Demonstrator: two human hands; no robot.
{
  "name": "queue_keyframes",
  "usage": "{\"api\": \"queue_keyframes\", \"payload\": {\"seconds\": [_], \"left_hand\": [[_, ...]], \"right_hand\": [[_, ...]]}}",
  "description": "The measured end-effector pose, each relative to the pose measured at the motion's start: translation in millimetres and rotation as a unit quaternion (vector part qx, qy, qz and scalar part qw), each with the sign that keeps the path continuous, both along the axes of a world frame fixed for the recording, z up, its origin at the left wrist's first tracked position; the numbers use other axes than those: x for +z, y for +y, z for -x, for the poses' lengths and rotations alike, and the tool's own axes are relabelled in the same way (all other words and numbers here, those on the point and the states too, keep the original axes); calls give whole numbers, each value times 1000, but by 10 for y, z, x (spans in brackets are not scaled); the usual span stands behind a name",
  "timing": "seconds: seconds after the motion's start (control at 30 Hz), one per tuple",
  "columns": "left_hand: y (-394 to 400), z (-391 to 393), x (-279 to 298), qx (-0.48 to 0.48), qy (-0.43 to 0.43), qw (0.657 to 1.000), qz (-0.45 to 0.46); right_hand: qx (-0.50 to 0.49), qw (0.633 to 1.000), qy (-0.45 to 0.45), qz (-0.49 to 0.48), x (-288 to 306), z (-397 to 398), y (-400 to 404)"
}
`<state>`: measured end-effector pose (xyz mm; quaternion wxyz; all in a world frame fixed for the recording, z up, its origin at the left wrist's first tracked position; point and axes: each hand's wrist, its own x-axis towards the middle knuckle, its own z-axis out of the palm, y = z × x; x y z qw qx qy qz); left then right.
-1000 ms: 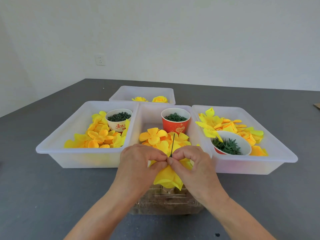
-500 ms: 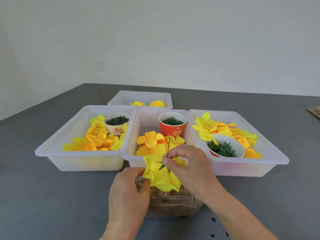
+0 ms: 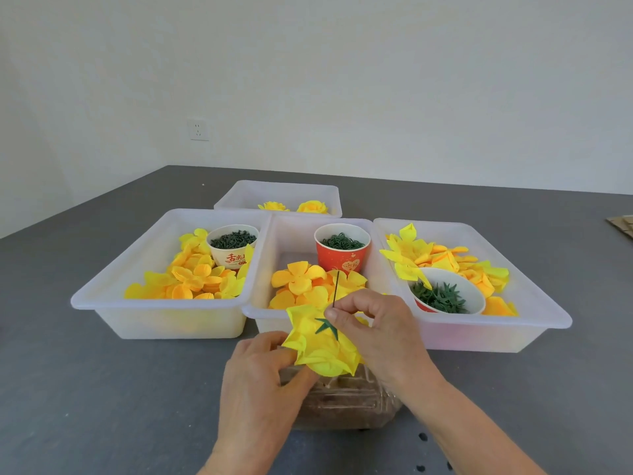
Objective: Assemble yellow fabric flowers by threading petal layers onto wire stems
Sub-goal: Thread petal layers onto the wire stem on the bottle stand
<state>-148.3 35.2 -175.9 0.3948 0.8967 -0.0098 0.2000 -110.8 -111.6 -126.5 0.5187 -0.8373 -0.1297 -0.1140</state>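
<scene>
Presently: one flower (image 3: 322,347) at six o'clock, petals and green star threaded; right hand (image 3: 376,332) pinches the wire (image 3: 336,289), left hand (image 3: 263,378) grips the petals. Two finished blooms (image 3: 293,207) at twelve; loose petals (image 3: 195,277) remain.

Three bins stand side by side on the table (image 3: 102,389), a fourth bin (image 3: 277,193) behind them. A cup sits in each front bin: left bin (image 3: 164,317), middle bin (image 3: 291,231), right bin (image 3: 534,303). Before the middle bin, both hands hold a flower (image 3: 322,351) above a block (image 3: 342,406).
</scene>
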Motion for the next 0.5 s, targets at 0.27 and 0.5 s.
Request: {"api": "queue_keyframes", "payload": {"seconds": [0.27, 0.5], "left_hand": [[-100, -28, -55, 22, -37, 999, 26], [-128, -99, -77, 14, -48, 999, -18]], "right_hand": [[-3, 999, -28, -42, 19, -19, 23], [-8, 997, -43, -68, 79, -54, 31]]}}
